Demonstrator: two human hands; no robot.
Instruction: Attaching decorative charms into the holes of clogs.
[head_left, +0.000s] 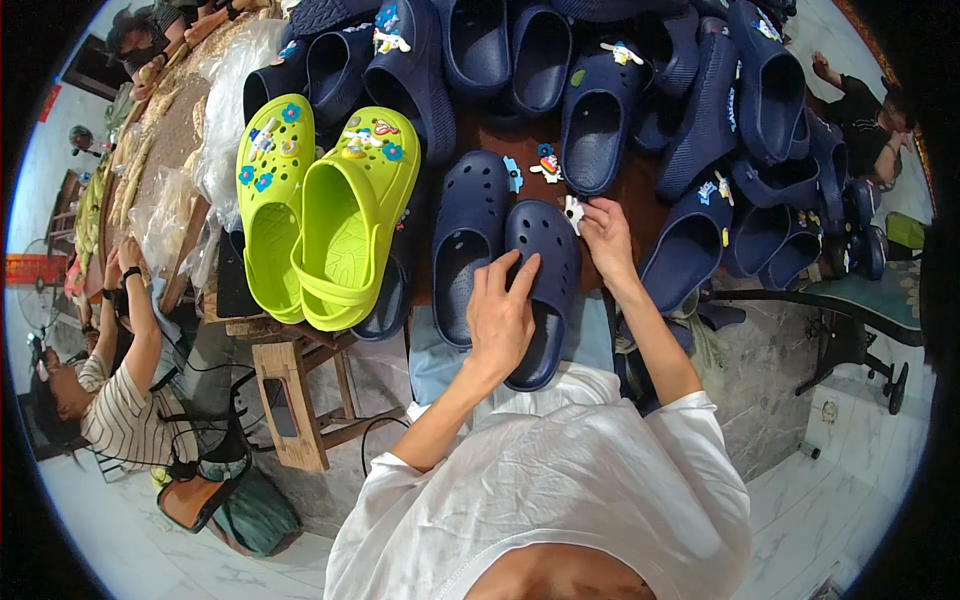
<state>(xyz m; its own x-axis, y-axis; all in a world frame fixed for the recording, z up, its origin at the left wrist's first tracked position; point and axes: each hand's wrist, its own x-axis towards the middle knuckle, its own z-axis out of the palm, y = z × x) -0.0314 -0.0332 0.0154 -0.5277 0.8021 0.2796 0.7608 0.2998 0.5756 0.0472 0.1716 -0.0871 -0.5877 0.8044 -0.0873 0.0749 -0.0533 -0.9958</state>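
Two plain navy clogs [470, 225] lie in front of me, toes pointing away. My left hand [500, 325] grips the right-hand navy clog [545, 240] at its opening, two fingers on its holed top and the thumb out of sight. At the far right side of that clog's toe, my right hand [606, 240] pinches a small white character charm [573, 213]. Beyond the toes lie a blue charm [514, 174] and a white, red and yellow charm [547, 163] on the brown tabletop.
Lime green clogs [345, 220] with charms stand at left. Many navy clogs, some with charms such as this decorated clog [600, 120], crowd the back and right. A wooden stool [290, 400] stands at lower left. Co-workers sit at left, including one in a striped shirt [135, 420].
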